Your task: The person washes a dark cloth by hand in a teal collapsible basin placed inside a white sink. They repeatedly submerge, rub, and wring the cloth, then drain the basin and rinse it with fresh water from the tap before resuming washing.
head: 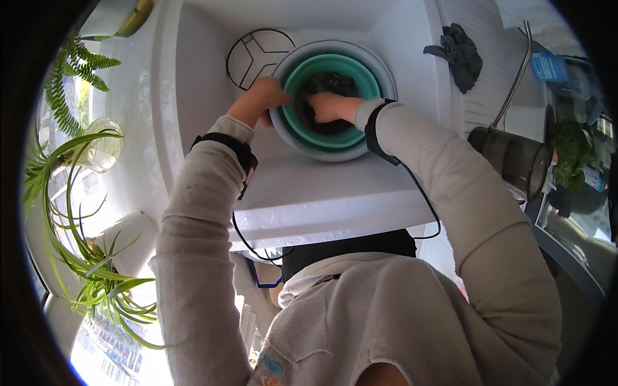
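A green round basin (373, 83) sits inside a larger grey-white basin (316, 155) in a white sink. Dark wet cloth or similar dark material (339, 83), under or in liquid, lies in the green one. My left hand (264, 98) is at the left rims of both basins, its thumb over the edge and its other fingers on the outer side, gripping there. My right hand (330, 107) reaches into the green basin from the right; its fingertips are hidden in the dark contents, so what they hold cannot be told.
A black round wire rack (247, 39) lies in the sink, left of the basins. On the ribbed ledge at right are a crumpled dark grey cloth (464, 60) and a dark translucent container (512, 157) with a metal tube. Potted plants (87, 255) and a glass vase (104, 147) line the left.
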`<state>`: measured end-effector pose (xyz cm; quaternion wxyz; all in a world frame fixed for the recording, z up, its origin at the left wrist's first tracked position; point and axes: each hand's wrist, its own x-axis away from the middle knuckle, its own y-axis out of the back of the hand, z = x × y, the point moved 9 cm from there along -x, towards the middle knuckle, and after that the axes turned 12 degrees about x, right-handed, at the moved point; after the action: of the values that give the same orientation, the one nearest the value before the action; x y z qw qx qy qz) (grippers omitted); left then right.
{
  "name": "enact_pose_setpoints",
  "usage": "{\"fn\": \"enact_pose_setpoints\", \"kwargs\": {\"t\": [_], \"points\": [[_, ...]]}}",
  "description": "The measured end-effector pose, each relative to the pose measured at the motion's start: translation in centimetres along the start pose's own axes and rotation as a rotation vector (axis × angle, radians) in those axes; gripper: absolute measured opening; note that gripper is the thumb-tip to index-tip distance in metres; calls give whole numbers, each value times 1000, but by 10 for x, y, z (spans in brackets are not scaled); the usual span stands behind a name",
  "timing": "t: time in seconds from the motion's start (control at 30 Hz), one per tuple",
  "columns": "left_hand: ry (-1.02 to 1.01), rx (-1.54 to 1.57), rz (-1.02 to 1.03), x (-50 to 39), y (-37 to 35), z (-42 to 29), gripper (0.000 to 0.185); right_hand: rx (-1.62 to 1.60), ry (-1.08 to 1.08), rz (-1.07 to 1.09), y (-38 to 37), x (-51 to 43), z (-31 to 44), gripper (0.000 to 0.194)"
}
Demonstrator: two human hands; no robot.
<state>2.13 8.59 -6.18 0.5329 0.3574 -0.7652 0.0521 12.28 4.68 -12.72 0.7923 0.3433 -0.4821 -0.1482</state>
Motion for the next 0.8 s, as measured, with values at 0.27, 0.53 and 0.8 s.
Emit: {"fn": "enact_pose_setpoints", "kwargs": {"t": [0.27,0.53,0.8], "points": [[-181,-29,-80,-5,0,-20,27,289,224,326,-23,47,19,39],[-171,-188,-145,-10,3,-25,27,208,102,87,9,17,8,55],[-189,-163,-187,-3,7,-29,20,247,247,311,-25,45,20,47]]}}
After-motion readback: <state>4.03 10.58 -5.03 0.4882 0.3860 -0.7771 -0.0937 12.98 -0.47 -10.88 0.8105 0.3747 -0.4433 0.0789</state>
